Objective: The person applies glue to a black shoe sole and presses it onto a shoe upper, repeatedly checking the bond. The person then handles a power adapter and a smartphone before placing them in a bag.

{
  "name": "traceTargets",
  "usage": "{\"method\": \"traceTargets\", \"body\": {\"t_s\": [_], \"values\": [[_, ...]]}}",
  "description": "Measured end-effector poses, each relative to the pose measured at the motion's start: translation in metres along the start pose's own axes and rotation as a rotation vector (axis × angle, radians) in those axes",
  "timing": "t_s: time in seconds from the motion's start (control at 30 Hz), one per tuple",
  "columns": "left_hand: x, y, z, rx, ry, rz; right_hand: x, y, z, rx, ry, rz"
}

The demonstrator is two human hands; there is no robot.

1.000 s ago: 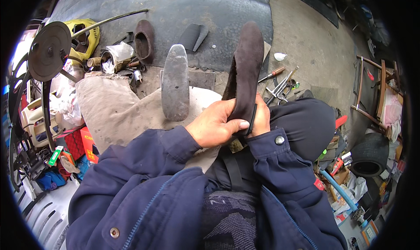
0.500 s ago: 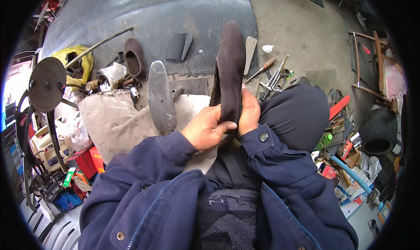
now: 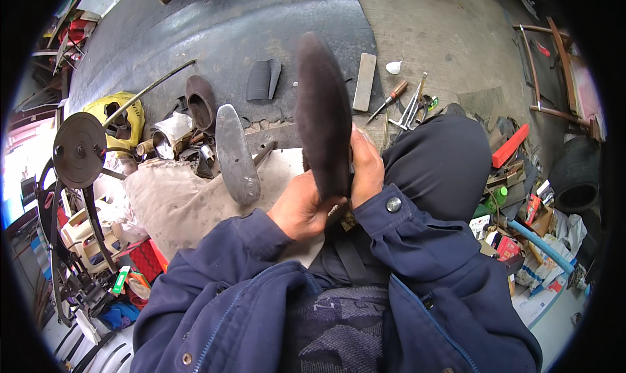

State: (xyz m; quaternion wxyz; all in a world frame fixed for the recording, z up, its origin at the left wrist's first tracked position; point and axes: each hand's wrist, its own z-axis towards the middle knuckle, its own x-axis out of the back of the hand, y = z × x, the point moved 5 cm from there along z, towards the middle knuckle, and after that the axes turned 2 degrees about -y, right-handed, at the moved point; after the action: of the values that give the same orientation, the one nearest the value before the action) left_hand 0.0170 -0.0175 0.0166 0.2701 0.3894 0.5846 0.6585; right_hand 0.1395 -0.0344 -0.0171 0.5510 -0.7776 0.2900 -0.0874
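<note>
A dark brown shoe (image 3: 323, 105) is held up over my lap, its toe pointing away from me. My left hand (image 3: 301, 207) grips the heel end from the left, the thumb at its near edge. On the other side, my right hand (image 3: 367, 167) is wrapped round the shoe's right flank, fingers partly hidden behind it. The shoe's far part is slightly blurred. Left of my hands stands a metal shoe last (image 3: 237, 154) with a smooth, worn face. Another brown shoe (image 3: 200, 102) lies farther off to the left, opening upward.
A screwdriver (image 3: 389, 102), metal tools (image 3: 412, 109) and a whetstone-like grey block (image 3: 365, 81) lie ahead. Dark ribbed rubber pieces (image 3: 260, 81) rest on the black mat (image 3: 215, 34). At left is a machine with a round wheel (image 3: 79, 145); clutter including a blue-handled tool (image 3: 538, 244) crowds the right.
The shoe has tilted and shifted a little to the left, showing more of its upper surface. Both hands keep hold of it. The whole view has shifted slightly.
</note>
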Motion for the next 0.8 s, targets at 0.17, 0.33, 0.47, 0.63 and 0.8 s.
{"method": "traceTargets", "body": {"t_s": [0.17, 0.33, 0.47, 0.63, 0.8], "values": [[-0.005, -0.002, 0.001, -0.01, -0.069, 0.086, 0.016, 0.012, -0.009, 0.409, -0.078, -0.754], [0.0, -0.007, 0.018, -0.064, -0.105, 0.133, 0.021, 0.027, 0.009, 0.466, -0.113, -0.799], [-0.002, -0.007, 0.013, 0.023, -0.072, -0.002, 0.024, 0.03, 0.007, 0.28, -0.128, -0.701], [-0.005, -0.001, 0.003, 0.009, -0.08, -0.016, 0.03, 0.029, -0.007, 0.251, -0.218, -0.598], [-0.006, -0.003, 0.001, 0.019, -0.128, 0.032, 0.041, 0.053, 0.0, 0.345, -0.178, -0.734]]}}
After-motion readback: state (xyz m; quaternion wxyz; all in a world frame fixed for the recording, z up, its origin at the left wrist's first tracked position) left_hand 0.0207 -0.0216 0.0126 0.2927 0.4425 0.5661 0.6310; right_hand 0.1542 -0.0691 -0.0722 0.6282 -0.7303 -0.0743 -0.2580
